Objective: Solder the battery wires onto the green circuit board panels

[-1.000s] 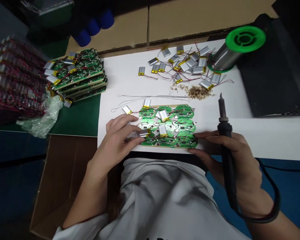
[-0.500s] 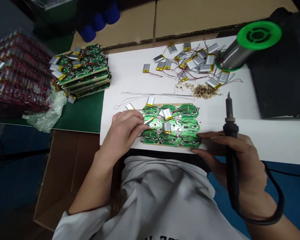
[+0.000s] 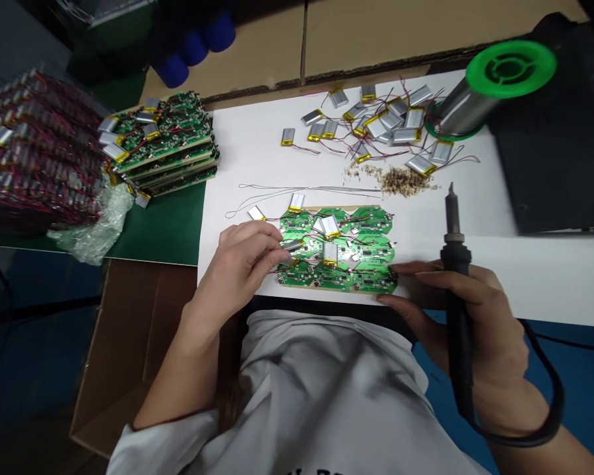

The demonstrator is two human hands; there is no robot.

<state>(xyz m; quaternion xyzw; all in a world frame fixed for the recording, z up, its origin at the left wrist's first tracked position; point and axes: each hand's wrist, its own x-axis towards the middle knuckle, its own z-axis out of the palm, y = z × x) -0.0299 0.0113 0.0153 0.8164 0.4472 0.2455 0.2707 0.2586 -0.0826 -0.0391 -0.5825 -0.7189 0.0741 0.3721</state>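
In the head view, the left hand (image 3: 237,274) is pinching a small pouch battery (image 3: 293,245) between its fingers (image 3: 270,254), over a green circuit-board panel (image 3: 336,247) lying on white paper (image 3: 247,152). The right hand (image 3: 468,323) is gripping a soldering iron (image 3: 454,264), tip (image 3: 451,198) raised beside the panel. A slipping pinch could be dropping the cell among the loose leads (image 3: 341,232), and a careless swing of the iron could be scorching them.

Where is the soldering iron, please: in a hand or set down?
In a hand: the right hand grips the soldering iron by its black handle.
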